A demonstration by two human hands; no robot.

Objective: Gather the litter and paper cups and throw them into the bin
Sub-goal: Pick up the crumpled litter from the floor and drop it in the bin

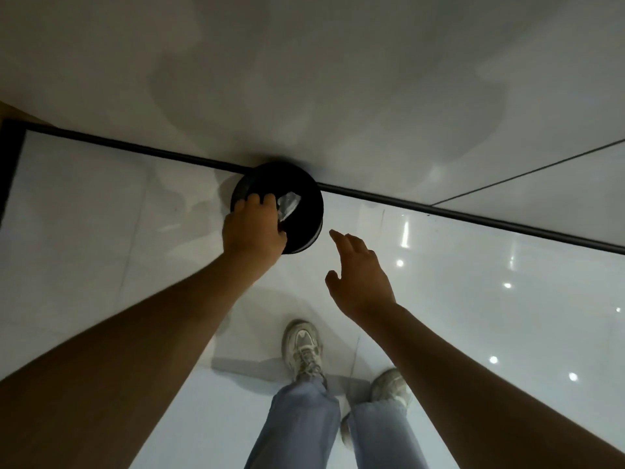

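One bin (304, 211), round, black, seen from above, standing on the floor (473, 299) against the dark strip at the wall's (304, 79) foot. One pale, crumpled piece of litter (289, 204), shiny like film or paper, lying inside the bin's mouth just beside the left fingers. No cups in sight. Two hands, two bare forearms, two grey-white shoes (302, 346), two legs in light blue jeans (304, 428).

Floor of glossy pale tiles, dotted with reflected lights; wall smooth, matt, off-white.

Left hand (253, 228) stretched out over the bin's near left rim, back upward, fingers curled down over the edge into the opening; whether gripping the rim or pinching the litter, cannot tell. Right hand (358, 275) hovering to the right of the bin, apart from it, fingers loosely spread and slightly bent, forefinger pointing toward the bin, thumb out to the side, holding nothing.
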